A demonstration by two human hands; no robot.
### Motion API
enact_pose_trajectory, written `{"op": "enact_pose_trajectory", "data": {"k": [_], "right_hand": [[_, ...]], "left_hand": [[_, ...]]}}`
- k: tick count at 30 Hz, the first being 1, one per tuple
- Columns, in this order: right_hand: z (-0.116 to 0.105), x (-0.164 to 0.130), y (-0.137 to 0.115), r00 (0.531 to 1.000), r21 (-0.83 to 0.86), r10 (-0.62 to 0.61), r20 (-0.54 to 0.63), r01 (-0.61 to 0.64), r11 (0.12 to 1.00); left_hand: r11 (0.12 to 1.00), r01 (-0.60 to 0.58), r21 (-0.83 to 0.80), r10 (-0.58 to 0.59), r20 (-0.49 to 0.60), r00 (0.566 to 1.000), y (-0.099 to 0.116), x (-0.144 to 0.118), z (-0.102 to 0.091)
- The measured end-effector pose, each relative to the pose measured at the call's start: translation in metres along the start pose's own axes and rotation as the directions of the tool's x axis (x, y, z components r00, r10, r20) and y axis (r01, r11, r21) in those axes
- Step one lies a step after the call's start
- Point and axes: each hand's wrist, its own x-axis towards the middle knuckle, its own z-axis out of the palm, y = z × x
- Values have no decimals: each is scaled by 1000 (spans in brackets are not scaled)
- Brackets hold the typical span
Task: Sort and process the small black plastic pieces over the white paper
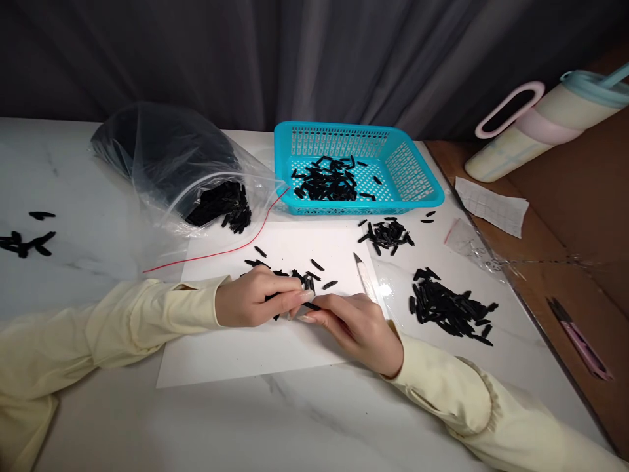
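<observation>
One small black piece (311, 305) is pinched between the fingertips of the left hand (255, 298) and the right hand (356, 328) over the white sheet (236, 354), mostly hidden by the fingers. Both hands close on it, and a pale blade (363, 275) juts from behind the right hand, its handle concealed. Loose black pieces (449, 308) lie right, near the blue basket (413, 177); the clear bag (171, 164) blurs its contents.

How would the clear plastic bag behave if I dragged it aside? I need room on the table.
The clear plastic bag looks thin and crumpled, so probably floppy. Its mouth lies open with black pieces at the edge; they would likely spill.
</observation>
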Motion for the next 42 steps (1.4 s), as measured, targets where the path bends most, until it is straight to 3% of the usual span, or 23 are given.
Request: {"op": "enact_pose_trajectory", "data": {"k": [15, 42], "right_hand": [[0, 0, -2, 995, 7, 34, -91, -33, 999], [-2, 0, -3, 997, -22, -9, -76, 7, 1000]], "left_hand": [[1000, -16, 16, 16, -21, 1000, 0, -2, 1], [1000, 4, 5, -3, -23, 1000, 0, -2, 1]]}}
